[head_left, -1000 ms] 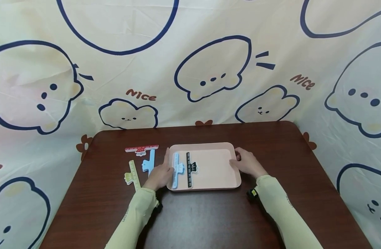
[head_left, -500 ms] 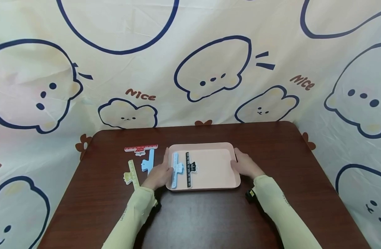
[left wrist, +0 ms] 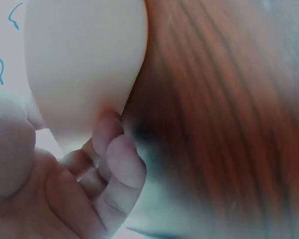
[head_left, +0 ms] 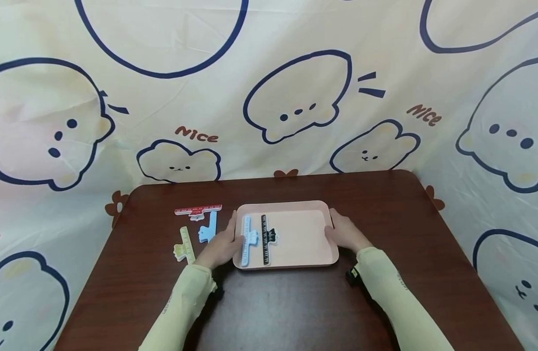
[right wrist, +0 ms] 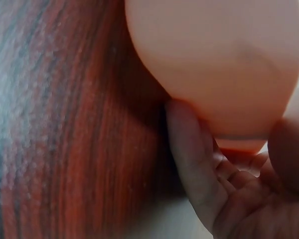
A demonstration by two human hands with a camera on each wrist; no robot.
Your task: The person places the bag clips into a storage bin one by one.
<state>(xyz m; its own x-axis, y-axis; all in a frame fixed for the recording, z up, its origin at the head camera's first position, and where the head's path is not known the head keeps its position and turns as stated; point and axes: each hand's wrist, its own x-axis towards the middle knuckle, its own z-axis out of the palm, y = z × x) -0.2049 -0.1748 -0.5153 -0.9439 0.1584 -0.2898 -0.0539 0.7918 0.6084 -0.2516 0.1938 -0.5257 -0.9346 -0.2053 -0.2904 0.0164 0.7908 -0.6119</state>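
A pale pink tray [head_left: 304, 236] lies on the table. My left hand [head_left: 221, 246] grips its left side, thumb over the rim and fingers along the outside; in the left wrist view fingertips [left wrist: 124, 159] meet the tray's edge. On the opposite side my right hand [head_left: 348, 231] holds the right edge, also thumb over the rim. Inside the tray, towards the left, lie a blue ruler-shaped clip [head_left: 247, 241] and a black one, the black ruler clip [head_left: 265, 240], side by side. A second blue clip [head_left: 210, 229] lies beside my left hand, its lower end hidden.
Left of the tray, a red ruler clip [head_left: 198, 210] and a yellow-green clip [head_left: 187, 245] lie on the dark brown table [head_left: 290, 312]. A cartoon-printed curtain [head_left: 260, 161] hangs behind the table's far edge.
My right hand's fingers have straightened from a bent pose and now lie along the tray's right side. My left hand has shifted slightly at the left rim. The clips stay put.
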